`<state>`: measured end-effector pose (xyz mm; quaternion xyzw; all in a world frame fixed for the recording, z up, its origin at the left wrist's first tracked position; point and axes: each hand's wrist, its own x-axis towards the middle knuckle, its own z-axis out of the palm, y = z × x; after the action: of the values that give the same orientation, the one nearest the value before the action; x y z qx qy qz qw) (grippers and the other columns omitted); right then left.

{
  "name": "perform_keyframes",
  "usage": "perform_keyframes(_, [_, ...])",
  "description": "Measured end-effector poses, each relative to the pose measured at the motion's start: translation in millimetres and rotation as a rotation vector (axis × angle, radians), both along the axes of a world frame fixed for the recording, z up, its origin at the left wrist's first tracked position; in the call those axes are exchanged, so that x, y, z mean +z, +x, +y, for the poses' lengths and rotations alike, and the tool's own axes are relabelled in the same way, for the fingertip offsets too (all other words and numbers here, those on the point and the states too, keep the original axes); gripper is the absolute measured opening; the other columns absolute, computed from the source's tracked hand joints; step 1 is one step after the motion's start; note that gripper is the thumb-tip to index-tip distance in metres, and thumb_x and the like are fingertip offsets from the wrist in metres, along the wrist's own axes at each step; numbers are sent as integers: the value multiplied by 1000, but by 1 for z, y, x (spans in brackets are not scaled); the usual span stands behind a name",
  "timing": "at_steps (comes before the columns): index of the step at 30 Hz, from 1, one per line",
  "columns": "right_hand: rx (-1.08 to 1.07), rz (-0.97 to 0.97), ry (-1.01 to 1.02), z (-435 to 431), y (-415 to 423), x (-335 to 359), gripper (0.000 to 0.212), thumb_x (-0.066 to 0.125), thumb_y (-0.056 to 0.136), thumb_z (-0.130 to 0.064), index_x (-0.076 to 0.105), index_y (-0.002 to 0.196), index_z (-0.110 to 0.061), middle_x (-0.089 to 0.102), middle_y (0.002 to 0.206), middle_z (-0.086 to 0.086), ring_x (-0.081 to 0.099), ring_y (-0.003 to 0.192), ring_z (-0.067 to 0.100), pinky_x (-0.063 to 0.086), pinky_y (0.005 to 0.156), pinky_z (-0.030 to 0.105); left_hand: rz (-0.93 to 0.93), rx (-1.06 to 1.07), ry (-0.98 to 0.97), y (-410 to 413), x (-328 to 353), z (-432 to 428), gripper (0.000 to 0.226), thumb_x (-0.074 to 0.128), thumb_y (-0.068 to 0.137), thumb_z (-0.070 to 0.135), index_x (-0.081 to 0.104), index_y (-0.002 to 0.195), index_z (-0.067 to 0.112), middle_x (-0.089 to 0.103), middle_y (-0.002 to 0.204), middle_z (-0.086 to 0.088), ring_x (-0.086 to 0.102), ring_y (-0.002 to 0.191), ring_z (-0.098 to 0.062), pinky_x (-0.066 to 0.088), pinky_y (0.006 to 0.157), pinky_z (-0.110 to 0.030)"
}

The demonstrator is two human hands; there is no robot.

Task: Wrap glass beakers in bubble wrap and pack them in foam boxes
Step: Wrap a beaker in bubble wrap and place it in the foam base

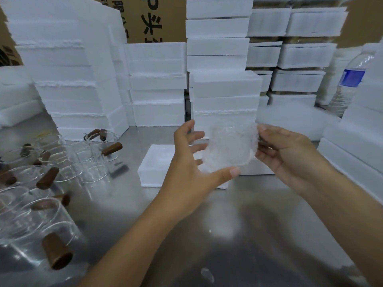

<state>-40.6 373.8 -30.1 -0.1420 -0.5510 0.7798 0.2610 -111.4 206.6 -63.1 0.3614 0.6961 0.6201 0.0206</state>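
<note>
A bundle of clear bubble wrap (230, 148) is held up between both hands above the steel table; what lies inside it cannot be made out. My left hand (192, 162) cups it from the left and below, thumb under its bottom edge, fingers spread behind. My right hand (286, 154) pinches its right edge with curled fingers. Directly behind the bundle sits a low white foam box (153, 162). Several bare glass beakers with brown wooden handles (51, 175) crowd the table at the left.
Tall stacks of white foam boxes (219, 46) line the back, with cardboard (153, 19) behind them. More foam pieces (352, 154) stand at the right beside a plastic water bottle (350, 83). The steel table (238, 224) is in front of me.
</note>
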Motion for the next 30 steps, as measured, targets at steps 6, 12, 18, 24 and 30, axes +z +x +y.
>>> perform_keyframes(6, [-345,169,-201,37,6,10,11,70,83,-14,61,77,-12,67,61,-4,64,59,6,52,63,16,673,76,-392,16,2,22,33,53,94,33,48,126,26,46,127,13,37,118,-1,33,88,-13])
perform_keyframes(12, [-444,160,-251,49,9,3,13,69,85,-20,62,80,-10,65,78,2,63,65,8,51,64,16,897,79,-713,26,-5,77,39,46,94,6,40,132,8,48,128,-8,42,117,-23,42,86,-32])
perform_keyframes(18, [-425,65,-200,47,12,5,16,68,86,-22,62,79,-9,66,75,4,63,59,8,53,59,17,936,133,-792,24,-4,82,49,47,80,-8,44,125,11,54,113,-7,49,100,-25,32,67,-31])
perform_keyframes(24, [-318,-68,-49,38,10,4,17,69,85,-20,62,80,-6,65,69,4,63,54,9,54,56,17,967,134,-811,31,-5,60,41,50,85,-2,48,122,17,56,109,-2,52,96,-23,32,65,-31])
perform_keyframes(30, [-103,-187,36,39,12,4,15,66,86,-16,63,82,-2,66,61,4,64,51,9,53,52,18,995,123,-838,42,0,38,33,59,82,4,58,111,20,59,96,2,57,83,-20,32,58,-30])
